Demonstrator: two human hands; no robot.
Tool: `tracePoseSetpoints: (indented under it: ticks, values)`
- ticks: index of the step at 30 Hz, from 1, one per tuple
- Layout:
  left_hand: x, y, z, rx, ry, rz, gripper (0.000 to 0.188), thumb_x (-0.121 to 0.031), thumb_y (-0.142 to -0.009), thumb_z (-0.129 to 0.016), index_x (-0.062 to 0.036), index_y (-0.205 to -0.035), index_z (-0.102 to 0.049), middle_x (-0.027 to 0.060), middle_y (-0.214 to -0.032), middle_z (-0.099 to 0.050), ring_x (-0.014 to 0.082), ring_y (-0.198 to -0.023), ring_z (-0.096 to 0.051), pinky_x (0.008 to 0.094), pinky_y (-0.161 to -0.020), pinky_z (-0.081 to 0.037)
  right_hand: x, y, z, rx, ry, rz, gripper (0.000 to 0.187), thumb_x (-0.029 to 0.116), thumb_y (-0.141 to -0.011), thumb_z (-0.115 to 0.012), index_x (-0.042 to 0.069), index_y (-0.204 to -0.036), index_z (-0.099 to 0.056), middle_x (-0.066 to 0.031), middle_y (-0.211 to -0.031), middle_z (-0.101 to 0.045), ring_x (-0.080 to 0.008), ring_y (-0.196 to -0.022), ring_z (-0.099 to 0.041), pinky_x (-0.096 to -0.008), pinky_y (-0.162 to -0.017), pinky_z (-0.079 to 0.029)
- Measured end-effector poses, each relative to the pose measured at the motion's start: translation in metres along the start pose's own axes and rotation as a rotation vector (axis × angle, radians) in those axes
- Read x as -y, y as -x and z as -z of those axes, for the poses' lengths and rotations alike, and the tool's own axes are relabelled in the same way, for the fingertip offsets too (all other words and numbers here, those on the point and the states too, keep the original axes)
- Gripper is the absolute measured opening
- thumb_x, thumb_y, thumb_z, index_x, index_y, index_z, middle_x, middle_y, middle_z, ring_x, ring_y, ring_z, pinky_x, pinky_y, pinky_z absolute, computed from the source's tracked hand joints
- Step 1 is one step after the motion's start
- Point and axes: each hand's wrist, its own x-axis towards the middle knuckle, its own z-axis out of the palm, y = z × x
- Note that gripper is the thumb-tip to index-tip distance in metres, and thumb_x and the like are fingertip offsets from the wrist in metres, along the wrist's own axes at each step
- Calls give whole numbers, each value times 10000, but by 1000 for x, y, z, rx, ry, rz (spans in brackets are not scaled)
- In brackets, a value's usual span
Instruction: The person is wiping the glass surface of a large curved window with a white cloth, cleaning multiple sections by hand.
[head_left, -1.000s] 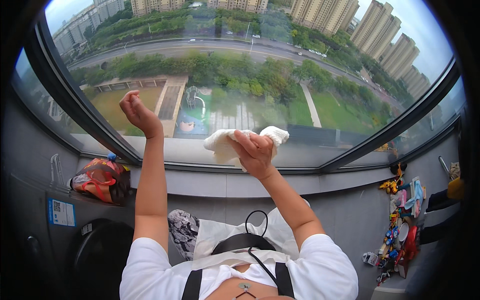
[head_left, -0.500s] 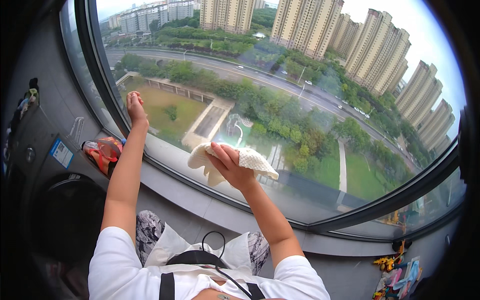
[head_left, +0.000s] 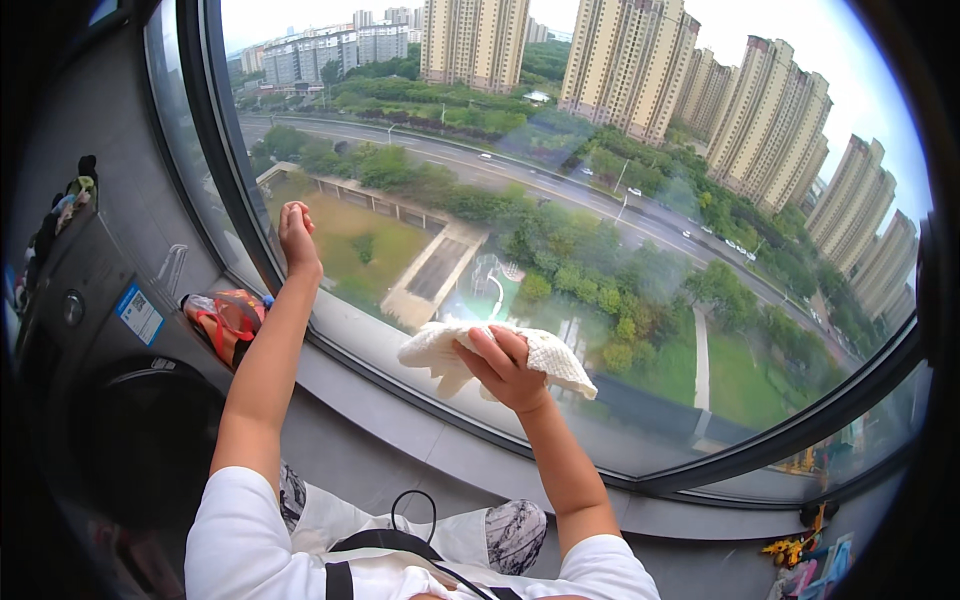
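Note:
My right hand (head_left: pixel 507 370) grips a white textured cloth (head_left: pixel 563 368) and holds it at the lower part of a large window pane (head_left: pixel 640 300). Folds of the cloth hang out on both sides of the fingers. My left hand (head_left: pixel 298 240) is raised beside the dark window frame (head_left: pixel 228 130), its fingers curled into a loose fist with nothing visible in them. Whether its knuckles touch the glass, I cannot tell.
A grey front-loading washing machine (head_left: pixel 95 310) with a blue-and-white label stands at the left. Between it and the window sits a red patterned bag (head_left: pixel 225 318). The grey sill (head_left: pixel 400 415) curves below the pane. Colourful toys (head_left: pixel 800 550) lie at the lower right.
The whole view has shifted, so the scene sits lower and farther right. My right hand with the cloth has moved slightly right across the pane. My left hand stays near the frame, still curled.

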Motion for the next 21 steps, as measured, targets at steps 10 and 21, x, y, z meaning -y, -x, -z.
tracePoseSetpoints:
  ticks: [10, 21]
  values:
    - [-8, -6, 17, 308, 144, 58, 168, -138, -924, -444, -77, -846, -580, -27, -685, -506, 51, -620, -463, 194, -595, -388, -22, -88, 59, -425, 551, -482, 467, 267, -849, -613, 76, -1267, -533, -171, -1427, -340, -342, -1271, -318, -442, -1032, -287]
    - [-12, -43, 45, 442, 407, 208, 190, -141, -937, -451, -27, -886, -594, 23, -692, -560, 100, -604, -548, 241, -589, -489, 33, -179, -111, -44, 820, -380, 673, 531, -843, -497, 49, -1313, -474, -140, -1393, -412, -354, -1262, -377, -509, -1007, -271]
